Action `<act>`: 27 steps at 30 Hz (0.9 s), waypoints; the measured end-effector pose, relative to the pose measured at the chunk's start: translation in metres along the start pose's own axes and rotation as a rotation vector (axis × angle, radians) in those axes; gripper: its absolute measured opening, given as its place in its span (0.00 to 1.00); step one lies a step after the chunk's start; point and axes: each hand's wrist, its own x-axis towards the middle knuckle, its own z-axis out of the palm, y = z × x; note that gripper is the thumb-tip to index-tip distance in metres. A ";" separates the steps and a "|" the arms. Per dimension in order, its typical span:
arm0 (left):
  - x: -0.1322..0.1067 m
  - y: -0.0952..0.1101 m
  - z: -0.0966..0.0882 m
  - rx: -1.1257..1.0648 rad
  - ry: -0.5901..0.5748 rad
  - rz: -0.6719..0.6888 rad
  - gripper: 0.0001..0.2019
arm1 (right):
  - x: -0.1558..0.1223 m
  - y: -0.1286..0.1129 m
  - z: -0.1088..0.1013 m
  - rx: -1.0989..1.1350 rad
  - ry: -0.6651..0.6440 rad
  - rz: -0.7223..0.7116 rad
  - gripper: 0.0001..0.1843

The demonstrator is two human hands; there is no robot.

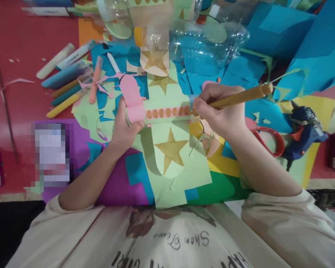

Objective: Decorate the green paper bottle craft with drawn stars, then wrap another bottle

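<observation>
My left hand grips one end of a paper-covered tube, thumb over a pink paper band. Pale green paper wraps the tube, and a pink strip with a row of brown ovals runs along it. In my right hand is a brownish-yellow marker, its tip at the strip's right end. Below the tube hangs a rounded green paper flap with a gold star. Another star shows above it. My right fingers partly hide the tube's right end.
Several markers lie at left, near a blurred phone-like object. Clear plastic bottles lie behind the tube. Red-handled scissors and a blue glue gun are at right. Paper sheets and scraps cover the red table.
</observation>
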 end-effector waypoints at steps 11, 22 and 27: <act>0.001 -0.002 -0.001 0.033 -0.011 0.008 0.21 | 0.001 -0.001 0.003 0.032 0.095 -0.020 0.20; 0.000 -0.002 0.002 0.030 0.015 0.022 0.20 | 0.001 -0.005 0.004 0.040 0.119 -0.026 0.18; 0.000 -0.003 0.001 0.016 0.001 0.001 0.20 | 0.000 -0.003 0.001 -0.004 0.062 -0.041 0.19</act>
